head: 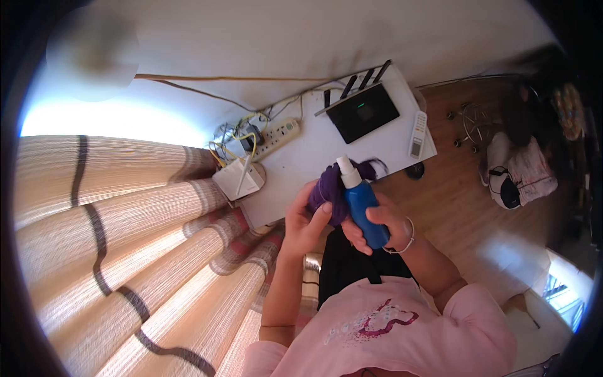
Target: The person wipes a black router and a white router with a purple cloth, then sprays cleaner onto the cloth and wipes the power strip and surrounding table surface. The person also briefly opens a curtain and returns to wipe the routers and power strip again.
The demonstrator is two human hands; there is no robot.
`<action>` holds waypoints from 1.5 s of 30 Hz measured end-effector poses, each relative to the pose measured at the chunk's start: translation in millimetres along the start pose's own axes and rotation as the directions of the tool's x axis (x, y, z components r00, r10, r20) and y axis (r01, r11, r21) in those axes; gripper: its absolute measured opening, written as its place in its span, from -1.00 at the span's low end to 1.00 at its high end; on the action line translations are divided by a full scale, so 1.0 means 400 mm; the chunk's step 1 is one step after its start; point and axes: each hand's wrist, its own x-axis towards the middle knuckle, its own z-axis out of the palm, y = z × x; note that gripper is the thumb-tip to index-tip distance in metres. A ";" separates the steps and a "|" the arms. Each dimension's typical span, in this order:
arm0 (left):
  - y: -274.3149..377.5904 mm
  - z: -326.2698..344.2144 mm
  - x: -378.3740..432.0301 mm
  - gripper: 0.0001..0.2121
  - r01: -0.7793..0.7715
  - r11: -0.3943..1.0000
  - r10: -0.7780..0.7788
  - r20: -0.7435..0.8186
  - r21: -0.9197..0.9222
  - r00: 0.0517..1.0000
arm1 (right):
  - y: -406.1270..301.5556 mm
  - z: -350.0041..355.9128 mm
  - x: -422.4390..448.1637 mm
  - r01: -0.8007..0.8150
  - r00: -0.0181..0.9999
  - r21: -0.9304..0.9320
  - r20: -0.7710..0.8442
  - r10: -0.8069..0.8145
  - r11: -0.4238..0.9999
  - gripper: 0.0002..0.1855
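A bunched purple cloth (328, 193) is gripped in my left hand (307, 221), its thumb lying over the fabric. My right hand (384, 224) is closed around a blue spray bottle (362, 207) with a white top, held at a tilt right beside the cloth. Both are held in front of my body, near the front edge of a white table (292, 162). Part of the cloth sticks out behind the bottle's top.
On the table are a black router (363, 113) with several antennas, a white remote control (418, 135), a power strip (278, 136) with tangled cables and a white router (239, 179). A striped curtain (141, 226) hangs at left. A wheeled chair base (471, 125) stands at right.
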 end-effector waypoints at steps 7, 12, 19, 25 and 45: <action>0.206 0.087 -0.130 -0.30 -0.053 0.859 0.069 0.013 -0.509 0.998 | -0.005 0.176 -0.131 0.311 0.916 -0.524 -0.057 -0.397 0.793 -0.64; 0.258 0.182 -0.159 -0.39 -0.269 0.952 0.291 0.151 -0.148 0.945 | 0.035 0.277 -0.181 0.152 0.509 -0.921 0.384 -0.770 -0.359 -0.32; 0.286 0.312 -0.159 -0.52 -0.306 0.948 0.313 0.081 -0.087 0.946 | 0.010 0.327 -0.358 0.196 0.927 -0.758 -0.064 -0.370 0.623 -0.33; 0.266 0.449 -0.085 -0.45 -0.086 0.847 0.194 0.154 -0.524 0.969 | -0.078 0.303 -0.477 0.442 0.667 -0.895 0.375 -0.644 -0.063 -0.38; 0.246 0.535 -0.088 -0.56 -0.047 0.953 0.153 0.345 -0.298 0.926 | -0.119 0.256 -0.607 0.207 0.499 -0.977 0.151 -0.853 -0.052 -0.45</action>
